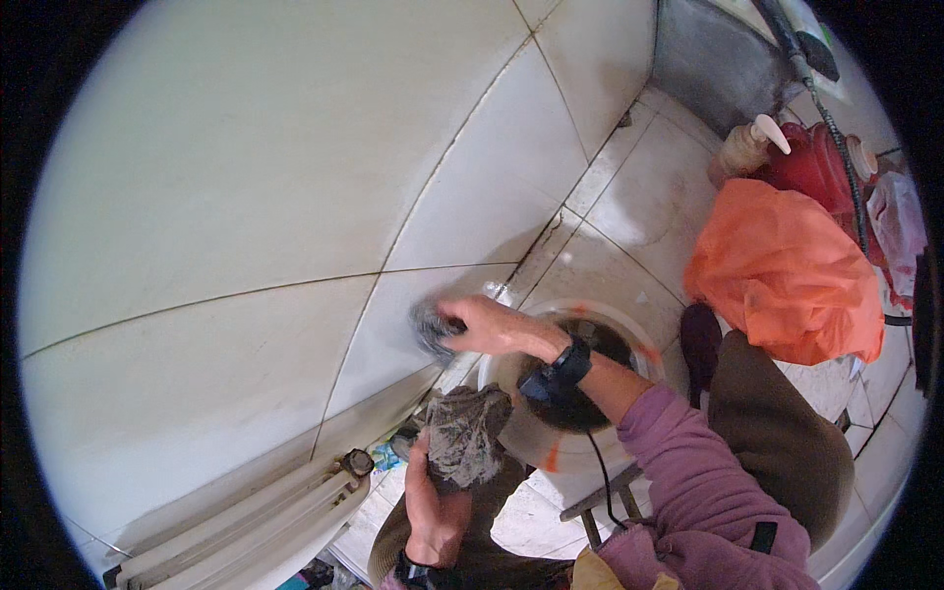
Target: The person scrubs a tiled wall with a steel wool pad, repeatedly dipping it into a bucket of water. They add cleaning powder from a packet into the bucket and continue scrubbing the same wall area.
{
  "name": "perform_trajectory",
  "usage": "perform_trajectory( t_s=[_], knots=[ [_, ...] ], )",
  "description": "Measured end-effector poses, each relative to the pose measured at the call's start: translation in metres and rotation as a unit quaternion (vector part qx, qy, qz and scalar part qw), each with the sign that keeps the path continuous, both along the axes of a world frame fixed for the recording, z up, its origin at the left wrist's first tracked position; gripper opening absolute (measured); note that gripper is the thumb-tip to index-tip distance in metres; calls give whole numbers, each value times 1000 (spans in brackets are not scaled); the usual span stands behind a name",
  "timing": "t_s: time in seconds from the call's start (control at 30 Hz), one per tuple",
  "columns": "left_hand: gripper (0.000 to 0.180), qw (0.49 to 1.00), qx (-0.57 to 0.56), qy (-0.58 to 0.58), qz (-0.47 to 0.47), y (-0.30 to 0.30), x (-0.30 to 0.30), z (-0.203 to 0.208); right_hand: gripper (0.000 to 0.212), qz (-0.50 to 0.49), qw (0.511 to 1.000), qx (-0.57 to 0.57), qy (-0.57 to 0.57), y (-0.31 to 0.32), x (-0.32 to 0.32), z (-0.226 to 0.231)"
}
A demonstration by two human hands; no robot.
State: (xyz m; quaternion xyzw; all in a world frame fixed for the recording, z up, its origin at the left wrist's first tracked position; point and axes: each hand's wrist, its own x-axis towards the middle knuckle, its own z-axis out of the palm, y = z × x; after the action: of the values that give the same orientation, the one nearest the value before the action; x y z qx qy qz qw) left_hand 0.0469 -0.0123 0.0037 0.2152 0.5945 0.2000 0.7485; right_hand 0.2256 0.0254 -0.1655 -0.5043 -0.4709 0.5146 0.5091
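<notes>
My right hand (490,326) reaches across to the left, its fingers closed on a grey steel wool scrubber (430,331). The scrubber is against or very near the lower part of the white tiled wall (285,177); both it and my fingers are slightly blurred. Lower down, my left hand (425,492) grips a wet-looking grey rag (464,435) streaked with pale marks, held above my knee. Beneath my right forearm stands a whitish bucket (644,359) with dark contents, partly covered by the arm and a black wrist strap (568,364).
A white radiator (246,536) runs along the wall at lower left. To the right are an orange plastic bag (787,270), a red container (816,167), a pump bottle (747,147) and a dark hose (836,133). A black cable (602,472) hangs below my right wrist.
</notes>
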Motion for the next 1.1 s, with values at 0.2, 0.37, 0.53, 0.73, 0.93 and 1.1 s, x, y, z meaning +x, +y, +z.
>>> perform_trajectory(
  t_s=[0.2, 0.37, 0.53, 0.73, 0.93, 1.1],
  knots=[
    [37, 999, 36, 14, 0, -2, -5, -1, 34, 83, 991, 15, -102, -49, -18, -19],
    [37, 993, 111, 25, -38, 4, -3, -4, 57, 133, 917, -6, 377, -47, -34, 5],
    [39, 985, 161, 8, -59, 9, -2, 3, 64, -23, 976, 127, 174, -52, -57, 55],
    [63, 968, 234, 63, -71, 6, -3, 9, 52, -348, 900, 249, -85, -24, -44, 56],
    [62, 977, 179, 64, -98, 7, -8, 5, 47, -367, 874, 186, -257, -2, -27, -9],
    [57, 981, 157, 38, -105, 4, -9, 4, 51, -354, 899, 90, -241, -8, -30, -47]
  ],
)
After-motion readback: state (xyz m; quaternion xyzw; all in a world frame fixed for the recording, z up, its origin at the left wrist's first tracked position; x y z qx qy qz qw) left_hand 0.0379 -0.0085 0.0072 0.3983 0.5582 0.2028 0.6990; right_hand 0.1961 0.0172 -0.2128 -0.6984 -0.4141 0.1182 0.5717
